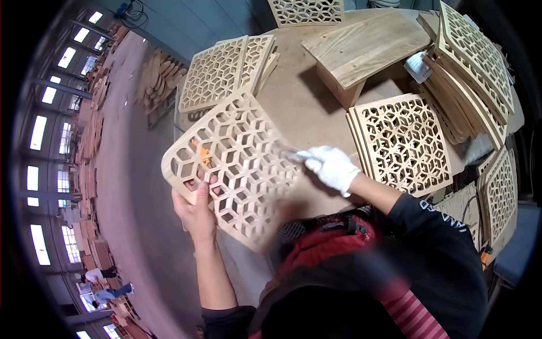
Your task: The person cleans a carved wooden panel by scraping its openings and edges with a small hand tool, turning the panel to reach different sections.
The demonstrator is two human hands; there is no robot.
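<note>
My left hand (197, 214) is bare and grips the lower left edge of a pale wooden lattice panel (226, 124), its fingertips showing through the cut-outs. The panel is tilted in front of me, with one rounded corner at the left and its right side blurred. My right hand (332, 168), in a white glove, is closed on a thin grey tool (293, 153) whose tip is at the panel's right side. Motion blur hides what kind of tool it is, and whether it touches the panel I cannot tell. Something orange (205, 153) shows through the lattice.
Lattice panels lie stacked on the worktable (299, 85): a right-hand stack (403, 144) and a back-left stack (214, 73). A wooden bench-like piece (370, 45) stands at the back. More curved panels (477, 62) lean at the far right. Two people (110, 291) are far off, lower left.
</note>
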